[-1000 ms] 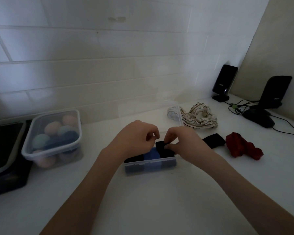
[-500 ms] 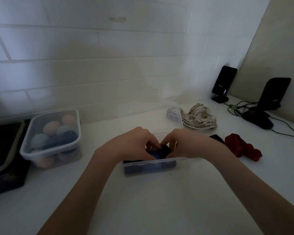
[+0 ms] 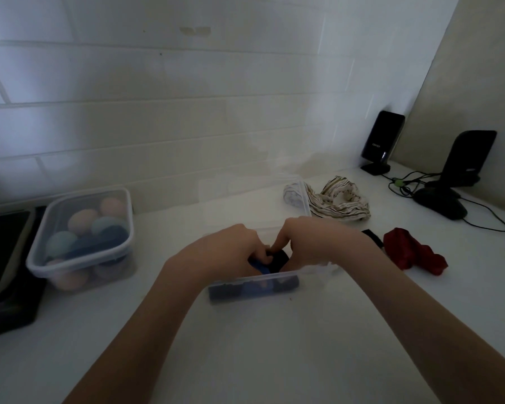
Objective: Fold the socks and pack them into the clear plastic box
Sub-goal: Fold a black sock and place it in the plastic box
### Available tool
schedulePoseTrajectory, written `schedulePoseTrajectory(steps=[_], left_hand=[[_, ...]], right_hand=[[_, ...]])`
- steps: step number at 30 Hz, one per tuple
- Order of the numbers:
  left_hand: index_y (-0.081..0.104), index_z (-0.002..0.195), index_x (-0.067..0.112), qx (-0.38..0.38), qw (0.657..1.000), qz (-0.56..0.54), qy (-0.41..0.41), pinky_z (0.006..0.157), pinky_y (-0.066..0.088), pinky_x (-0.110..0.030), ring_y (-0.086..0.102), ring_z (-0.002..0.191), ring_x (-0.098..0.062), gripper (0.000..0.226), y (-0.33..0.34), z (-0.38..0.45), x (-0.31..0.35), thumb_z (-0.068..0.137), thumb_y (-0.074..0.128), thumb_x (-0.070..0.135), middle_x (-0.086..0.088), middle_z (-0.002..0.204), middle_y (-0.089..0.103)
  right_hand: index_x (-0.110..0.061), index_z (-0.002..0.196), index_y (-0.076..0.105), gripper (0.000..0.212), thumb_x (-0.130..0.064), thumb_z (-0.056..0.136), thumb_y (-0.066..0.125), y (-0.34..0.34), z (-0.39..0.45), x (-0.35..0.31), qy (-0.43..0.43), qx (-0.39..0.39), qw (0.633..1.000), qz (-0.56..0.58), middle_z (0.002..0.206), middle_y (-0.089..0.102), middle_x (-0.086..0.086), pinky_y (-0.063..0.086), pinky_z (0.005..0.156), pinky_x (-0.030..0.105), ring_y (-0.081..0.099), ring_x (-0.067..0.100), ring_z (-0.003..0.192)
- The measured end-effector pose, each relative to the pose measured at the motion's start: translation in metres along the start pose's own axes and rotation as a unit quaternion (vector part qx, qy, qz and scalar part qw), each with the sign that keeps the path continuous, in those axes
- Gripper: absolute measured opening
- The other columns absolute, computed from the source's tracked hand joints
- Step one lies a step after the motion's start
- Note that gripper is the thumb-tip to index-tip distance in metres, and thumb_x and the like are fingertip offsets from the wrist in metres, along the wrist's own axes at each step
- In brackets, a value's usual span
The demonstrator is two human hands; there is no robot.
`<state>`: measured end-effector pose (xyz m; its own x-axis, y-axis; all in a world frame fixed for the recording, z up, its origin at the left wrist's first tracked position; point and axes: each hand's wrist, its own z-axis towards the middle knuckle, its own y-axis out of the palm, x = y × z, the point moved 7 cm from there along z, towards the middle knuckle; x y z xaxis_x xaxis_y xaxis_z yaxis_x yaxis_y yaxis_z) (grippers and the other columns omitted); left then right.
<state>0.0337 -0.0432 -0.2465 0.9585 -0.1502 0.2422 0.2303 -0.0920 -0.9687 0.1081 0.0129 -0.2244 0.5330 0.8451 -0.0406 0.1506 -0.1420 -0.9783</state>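
The clear plastic box sits on the white bench right before me. Both my hands are inside it: my left hand curls its fingers onto a blue sock, my right hand presses curled fingers on a black sock. Right of the box lie a red sock and a striped sock; left of it stands a lidded tub.
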Motion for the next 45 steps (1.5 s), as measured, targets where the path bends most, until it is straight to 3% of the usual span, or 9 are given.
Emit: schedulePoseTrajectory(steps=[7, 13, 20, 27, 32, 34, 37, 41, 45], left_hand=[[0.073, 0.103, 0.024, -0.02, 0.999, -0.024, -0.014, 0.071, 0.048, -0.033, 0.05, 0.062, -0.013, 0.024, -0.001, 0.002, 0.0, 0.081, 0.068, 0.032, -0.003, 0.082, 0.073], [0.071, 0.109, 0.026, 0.008, 0.998, -0.059, -0.005, 0.079, 0.053, -0.034, 0.065, 0.075, -0.014, 0.031, -0.007, -0.004, -0.001, 0.078, 0.071, 0.03, -0.001, 0.09, 0.075], [0.076, 0.089, 0.025, 0.14, 0.964, -0.222, -0.028, 0.065, 0.054, -0.015, 0.068, 0.067, -0.004, 0.014, -0.034, -0.015, -0.02, 0.076, 0.075, 0.021, 0.008, 0.077, 0.074], [0.076, 0.084, 0.022, 0.196, 0.941, -0.274, -0.024, 0.052, 0.053, -0.016, 0.069, 0.06, -0.006, 0.009, -0.043, -0.019, -0.018, 0.08, 0.07, 0.015, 0.013, 0.065, 0.072], [0.075, 0.085, 0.023, 0.173, 0.944, -0.279, -0.025, 0.054, 0.051, -0.012, 0.07, 0.061, -0.007, 0.009, -0.039, -0.018, -0.015, 0.081, 0.069, 0.018, 0.023, 0.066, 0.07], [0.075, 0.084, 0.024, 0.17, 0.944, -0.283, -0.029, 0.053, 0.05, -0.012, 0.07, 0.061, -0.007, 0.009, -0.038, -0.018, -0.015, 0.082, 0.068, 0.019, 0.022, 0.067, 0.07], [0.076, 0.083, 0.024, 0.171, 0.941, -0.291, -0.036, 0.052, 0.049, -0.011, 0.07, 0.061, -0.007, 0.009, -0.037, -0.018, -0.016, 0.082, 0.068, 0.02, 0.019, 0.067, 0.071], [0.076, 0.085, 0.022, 0.165, 0.942, -0.293, -0.027, 0.054, 0.05, -0.012, 0.07, 0.063, -0.009, 0.011, -0.036, -0.017, -0.012, 0.083, 0.066, 0.017, 0.012, 0.073, 0.073], [0.075, 0.087, 0.022, 0.157, 0.94, -0.301, -0.029, 0.056, 0.049, -0.011, 0.07, 0.066, -0.005, 0.018, -0.033, -0.016, -0.01, 0.082, 0.064, 0.01, 0.009, 0.076, 0.074]], right_hand=[[-0.046, 0.109, 0.064, 0.035, -0.048, 0.075, 0.066, 0.007, 0.006, -0.003, -0.008, -0.021, 1.0, -0.013, 0.081, 0.071, -0.003, 0.034, 0.045, 0.019, 0.055, 0.004, 0.051], [-0.031, 0.109, 0.069, 0.039, -0.036, 0.071, 0.078, 0.002, 0.0, 0.004, -0.032, 0.012, 0.99, 0.134, 0.039, 0.053, -0.02, 0.029, 0.031, 0.006, 0.047, -0.01, 0.034], [-0.023, 0.091, 0.072, 0.015, -0.018, 0.078, 0.074, -0.03, -0.047, 0.08, 0.058, 0.35, 0.88, 0.315, 0.051, 0.051, -0.011, 0.037, 0.051, 0.007, 0.047, 0.0, 0.045], [-0.029, 0.109, 0.067, 0.029, -0.035, 0.08, 0.069, 0.036, -0.049, 0.108, 0.134, 0.118, 0.96, 0.217, 0.088, 0.059, -0.012, 0.043, 0.063, 0.017, 0.059, 0.01, 0.084], [-0.027, 0.108, 0.067, 0.03, -0.035, 0.08, 0.067, 0.038, -0.044, 0.104, 0.13, 0.138, 0.96, 0.208, 0.106, 0.062, -0.003, 0.047, 0.083, 0.028, 0.055, 0.01, 0.092], [-0.027, 0.101, 0.068, 0.019, -0.035, 0.085, 0.062, 0.023, -0.05, 0.102, 0.141, 0.236, 0.94, 0.201, 0.102, 0.064, -0.006, 0.052, 0.08, 0.031, 0.057, 0.005, 0.085], [-0.032, 0.095, 0.069, 0.016, -0.04, 0.085, 0.06, -0.01, -0.065, 0.08, 0.052, 0.356, 0.881, 0.307, 0.09, 0.067, -0.013, 0.043, 0.061, 0.009, 0.052, -0.001, 0.06], [-0.046, 0.107, 0.06, 0.041, -0.064, 0.07, 0.059, -0.013, -0.054, 0.026, -0.072, 0.193, 0.928, 0.31, 0.102, 0.06, -0.023, 0.043, 0.067, 0.007, 0.055, -0.002, 0.08], [-0.028, 0.092, 0.065, 0.015, -0.038, 0.081, 0.067, -0.006, -0.037, 0.011, -0.076, 0.196, 0.95, 0.23, 0.087, 0.06, -0.016, 0.04, 0.064, 0.012, 0.054, 0.004, 0.078]])
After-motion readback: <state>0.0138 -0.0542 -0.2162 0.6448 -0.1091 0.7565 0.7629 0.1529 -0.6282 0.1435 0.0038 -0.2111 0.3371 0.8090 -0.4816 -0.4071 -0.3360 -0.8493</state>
